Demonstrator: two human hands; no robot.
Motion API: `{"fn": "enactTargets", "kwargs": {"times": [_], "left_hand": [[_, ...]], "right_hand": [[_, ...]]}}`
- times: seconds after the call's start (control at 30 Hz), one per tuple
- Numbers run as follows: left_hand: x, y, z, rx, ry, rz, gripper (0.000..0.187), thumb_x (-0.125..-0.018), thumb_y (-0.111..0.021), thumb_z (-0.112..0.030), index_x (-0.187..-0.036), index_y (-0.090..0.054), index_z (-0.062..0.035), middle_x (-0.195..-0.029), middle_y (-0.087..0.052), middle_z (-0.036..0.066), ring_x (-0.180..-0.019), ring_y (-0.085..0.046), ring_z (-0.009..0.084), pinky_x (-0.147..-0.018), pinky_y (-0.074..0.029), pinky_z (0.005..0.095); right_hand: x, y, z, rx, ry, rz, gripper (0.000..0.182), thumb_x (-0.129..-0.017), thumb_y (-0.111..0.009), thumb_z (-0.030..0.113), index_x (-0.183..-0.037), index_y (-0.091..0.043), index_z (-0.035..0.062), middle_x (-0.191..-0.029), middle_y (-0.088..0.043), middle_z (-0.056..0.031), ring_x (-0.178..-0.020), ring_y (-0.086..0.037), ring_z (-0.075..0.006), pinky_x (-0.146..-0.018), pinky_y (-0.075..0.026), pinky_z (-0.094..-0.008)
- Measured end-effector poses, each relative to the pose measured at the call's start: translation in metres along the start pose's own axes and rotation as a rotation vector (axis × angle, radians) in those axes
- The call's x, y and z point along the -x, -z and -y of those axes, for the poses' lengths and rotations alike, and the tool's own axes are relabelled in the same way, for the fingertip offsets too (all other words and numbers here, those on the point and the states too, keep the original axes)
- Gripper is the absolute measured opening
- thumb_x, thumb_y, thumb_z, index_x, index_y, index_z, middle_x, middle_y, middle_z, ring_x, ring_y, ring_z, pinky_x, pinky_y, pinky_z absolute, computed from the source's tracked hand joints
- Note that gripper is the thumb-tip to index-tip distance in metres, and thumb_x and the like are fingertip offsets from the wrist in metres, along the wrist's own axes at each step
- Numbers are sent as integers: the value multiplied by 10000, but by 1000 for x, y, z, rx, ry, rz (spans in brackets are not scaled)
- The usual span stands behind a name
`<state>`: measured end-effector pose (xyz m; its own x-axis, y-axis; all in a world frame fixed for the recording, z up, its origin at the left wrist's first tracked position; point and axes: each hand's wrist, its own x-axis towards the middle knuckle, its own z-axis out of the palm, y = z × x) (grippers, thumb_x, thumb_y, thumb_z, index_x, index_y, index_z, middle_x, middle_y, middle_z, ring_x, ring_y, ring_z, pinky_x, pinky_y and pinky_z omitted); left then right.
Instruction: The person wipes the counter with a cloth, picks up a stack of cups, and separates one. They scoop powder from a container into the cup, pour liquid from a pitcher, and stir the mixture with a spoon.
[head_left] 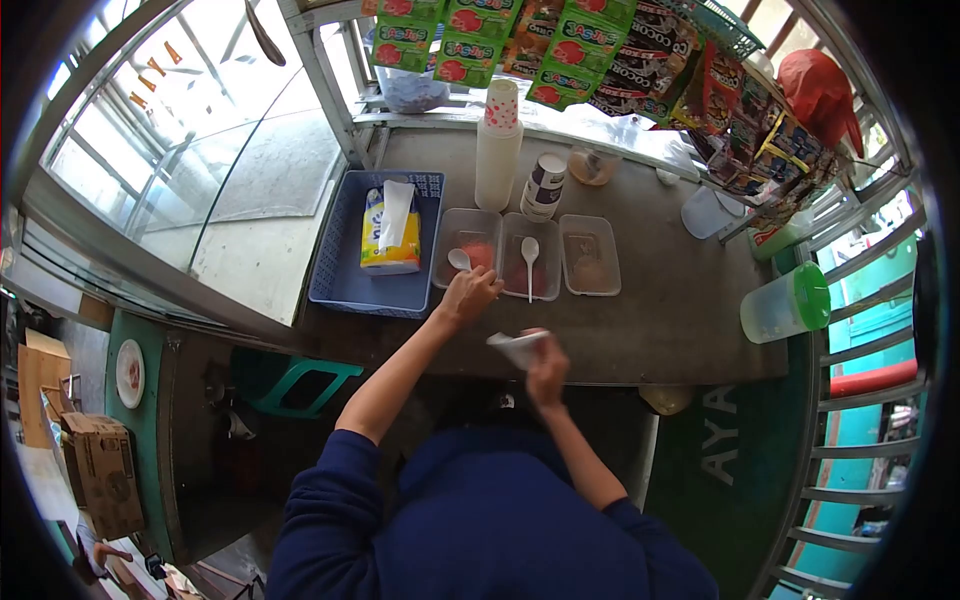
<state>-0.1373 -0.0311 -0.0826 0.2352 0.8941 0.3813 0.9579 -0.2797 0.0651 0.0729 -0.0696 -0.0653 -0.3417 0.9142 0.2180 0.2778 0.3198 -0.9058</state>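
Observation:
My left hand (470,295) is at the near edge of the left clear plastic container (468,232), which holds reddish powder. Its fingers are closed by a white spoon (459,259) that lies in this container; whether they grip its handle is hard to tell. Over the counter's front edge, my right hand (546,368) is closed on a white tissue (516,348), slightly blurred. A second white spoon (530,256) rests in the middle container (541,285), with dark reddish contents. The right container (590,240) holds a brownish powder.
A blue basket (333,245) with a yellow tissue pack (390,235) stands left. Behind the containers are stacked cups (497,160) and a labelled canister (544,188). A green-lidded tub (783,305) is at right. Sachet strips (590,45) hang above.

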Motion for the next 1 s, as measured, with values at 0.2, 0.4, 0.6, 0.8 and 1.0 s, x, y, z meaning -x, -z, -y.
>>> {"fn": "enactTargets", "kwargs": {"times": [0.2,0.4,0.6,0.8,1.0], "left_hand": [[3,-6,-2,-19,7,0,84,-737,-599,-146,-796,-638,-101,-764,-577,46,-770,-603,199,-620,-518,310],[7,-1,-3,-6,-12,3,86,-740,-602,-156,-795,-640,-101,-769,-582,42,-760,-605,199,-607,-517,308],[7,-4,-2,15,7,-7,91,-741,-599,-164,-802,-622,-102,-760,-566,46,-748,-602,218,-597,-514,337],[5,-4,-4,-18,0,30,81,-741,-597,-159,-784,-627,-97,-771,-580,47,-761,-606,213,-605,-516,327],[7,-1,-4,-12,-8,36,81,-748,-594,-159,-793,-625,-100,-777,-580,45,-775,-604,213,-618,-518,318]], "right_hand": [[20,13,-57,495,95,-58,292,-902,-438,102,-1141,-573,2,-1188,-555,-212,-1186,-449,-393,-1003,-323,-498],[50,-52,3,-87,48,512,221,-898,-480,103,-1065,-617,58,-1031,-625,-165,-993,-586,-303,-882,-431,-352],[26,4,-5,-186,-177,-63,206,-886,-473,74,-1031,-606,12,-907,-644,-172,-866,-635,-270,-772,-469,-341],[32,30,-59,472,144,-180,250,-874,-469,61,-1075,-573,-45,-1127,-563,-240,-1136,-480,-396,-996,-334,-472],[67,-18,1,1,88,469,223,-837,-461,33,-1017,-591,24,-990,-616,-205,-976,-585,-361,-829,-458,-389]]}}
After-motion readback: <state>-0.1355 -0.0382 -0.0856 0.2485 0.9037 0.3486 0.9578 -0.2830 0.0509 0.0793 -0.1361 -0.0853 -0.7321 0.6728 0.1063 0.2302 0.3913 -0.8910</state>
